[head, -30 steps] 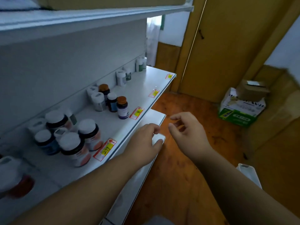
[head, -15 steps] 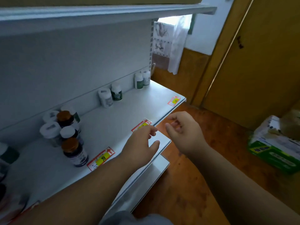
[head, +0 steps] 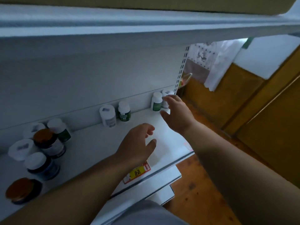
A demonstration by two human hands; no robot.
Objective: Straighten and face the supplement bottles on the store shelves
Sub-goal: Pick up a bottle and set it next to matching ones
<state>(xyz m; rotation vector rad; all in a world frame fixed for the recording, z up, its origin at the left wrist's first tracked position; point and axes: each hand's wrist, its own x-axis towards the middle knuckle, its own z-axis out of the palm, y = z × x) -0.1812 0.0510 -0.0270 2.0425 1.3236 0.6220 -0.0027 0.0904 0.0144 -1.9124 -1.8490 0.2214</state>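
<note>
Two white-capped bottles stand at the far right end of the white shelf (head: 90,143): a green-labelled bottle (head: 156,101) and a white one (head: 167,95) behind it. My right hand (head: 177,115) is open, fingers spread, just in front of this pair, fingertips close to them; whether they touch is unclear. My left hand (head: 138,143) hovers open over bare shelf near the front edge. A second pair, a white bottle (head: 108,115) and a green-labelled one (head: 124,111), stands against the back wall. A cluster of several bottles (head: 45,143) with white and orange caps sits at the left.
An upper shelf (head: 146,25) overhangs closely. A yellow price tag (head: 138,172) marks the front edge, with a lower shelf (head: 162,189) below. A slotted upright (head: 181,67) ends the shelf at the right. Beyond lie wooden floor (head: 194,184) and wooden panels (head: 267,119).
The view has moved closer to the shelf and right. My right hand has reached from the front edge up to the far right pair of bottles. My left hand has moved over the shelf.
</note>
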